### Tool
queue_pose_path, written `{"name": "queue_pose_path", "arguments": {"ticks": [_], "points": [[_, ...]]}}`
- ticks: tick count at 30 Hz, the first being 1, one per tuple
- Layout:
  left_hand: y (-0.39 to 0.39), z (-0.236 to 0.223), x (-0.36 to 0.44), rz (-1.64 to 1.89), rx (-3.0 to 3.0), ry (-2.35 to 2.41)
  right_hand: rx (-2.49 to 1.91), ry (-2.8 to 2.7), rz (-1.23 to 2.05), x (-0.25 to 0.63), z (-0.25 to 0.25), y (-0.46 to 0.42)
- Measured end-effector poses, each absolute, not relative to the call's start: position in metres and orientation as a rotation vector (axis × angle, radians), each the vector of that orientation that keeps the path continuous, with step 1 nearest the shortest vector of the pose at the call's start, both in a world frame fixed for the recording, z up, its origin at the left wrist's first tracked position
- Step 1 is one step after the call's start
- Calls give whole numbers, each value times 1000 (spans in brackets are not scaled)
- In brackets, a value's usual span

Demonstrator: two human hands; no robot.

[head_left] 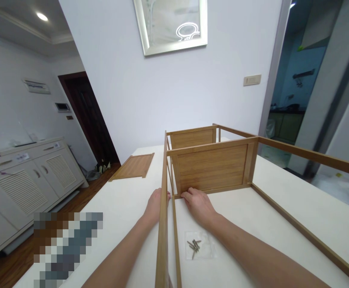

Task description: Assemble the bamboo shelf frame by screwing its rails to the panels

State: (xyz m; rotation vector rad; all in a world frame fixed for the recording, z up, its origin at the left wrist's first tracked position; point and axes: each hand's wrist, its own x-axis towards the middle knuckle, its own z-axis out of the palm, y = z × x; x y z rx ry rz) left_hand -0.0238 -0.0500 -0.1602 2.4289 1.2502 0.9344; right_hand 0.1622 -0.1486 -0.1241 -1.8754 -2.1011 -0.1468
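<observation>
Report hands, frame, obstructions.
Left hand at low joint of frame, partly hidden; right hand at near panel's foot. Near panel upright. Screws nearby, clear of hands.

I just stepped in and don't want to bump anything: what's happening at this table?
A person has both bare hands at a low corner of a wooden frame on the white table. The left hand reaches in from outside the near rail, and the right hand touches the bottom edge of an upright wooden panel. Screws lie on a clear plastic bag by the right forearm, and a loose flat panel rests farther left.
</observation>
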Motion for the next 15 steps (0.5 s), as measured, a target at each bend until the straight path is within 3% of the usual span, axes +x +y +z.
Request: {"name": "queue_pose_path", "arguments": {"ticks": [15], "points": [[-53, -153, -21, 893, 2353, 1284, -1913, -2037, -101, 163, -124, -147]]}}
